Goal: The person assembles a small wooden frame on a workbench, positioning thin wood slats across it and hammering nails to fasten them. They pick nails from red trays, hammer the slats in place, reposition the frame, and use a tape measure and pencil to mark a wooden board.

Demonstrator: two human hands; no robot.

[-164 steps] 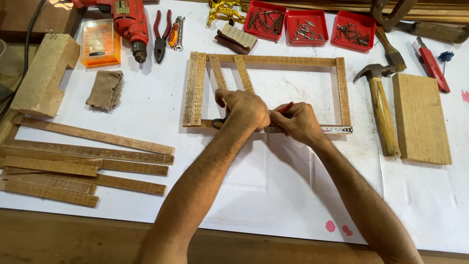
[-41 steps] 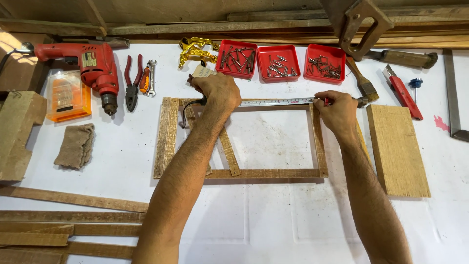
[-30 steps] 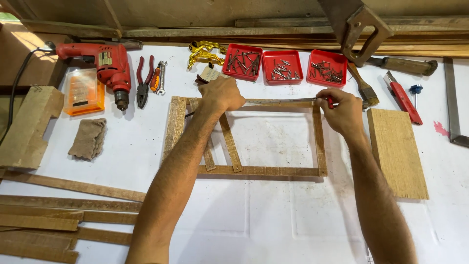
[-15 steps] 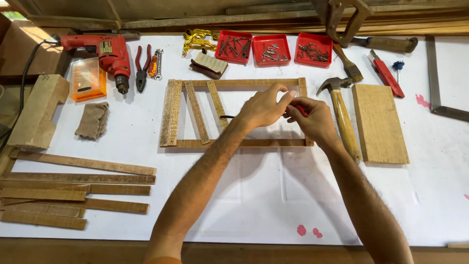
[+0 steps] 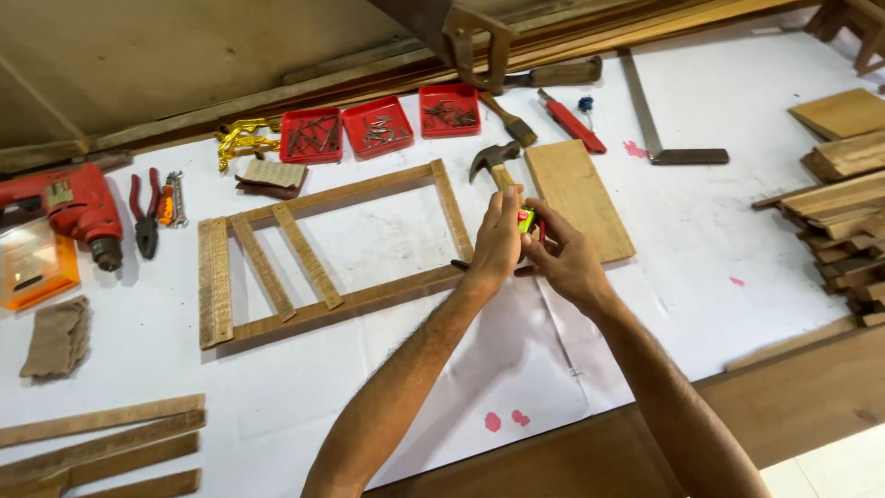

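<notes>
From the head camera, we see our left hand [image 5: 498, 235] and right hand [image 5: 564, 258] meet just past the right end of the wooden frame [image 5: 332, 249]. Both hands are curled shut around a small tape measure [image 5: 526, 221], of which only a yellow-green and red bit shows between the fingers; the left grips it from the frame side, the right from the near side. The tape measure sits over the white sheet [image 5: 369, 387], just beside the frame's right end rail and near the claw hammer [image 5: 493, 161], whose handle runs under our left hand. A flat wooden board [image 5: 576, 198] lies just right of the hammer.

Farther back we see three red trays [image 5: 378, 127] of nails and screws in a row. At the left lie a red electric drill [image 5: 64, 205], pliers [image 5: 146, 217] and a folded cloth [image 5: 55, 337]. Loose wooden strips [image 5: 101, 447] lie at the near left corner, and stacked wood offcuts [image 5: 843, 203] sit at the far right.
</notes>
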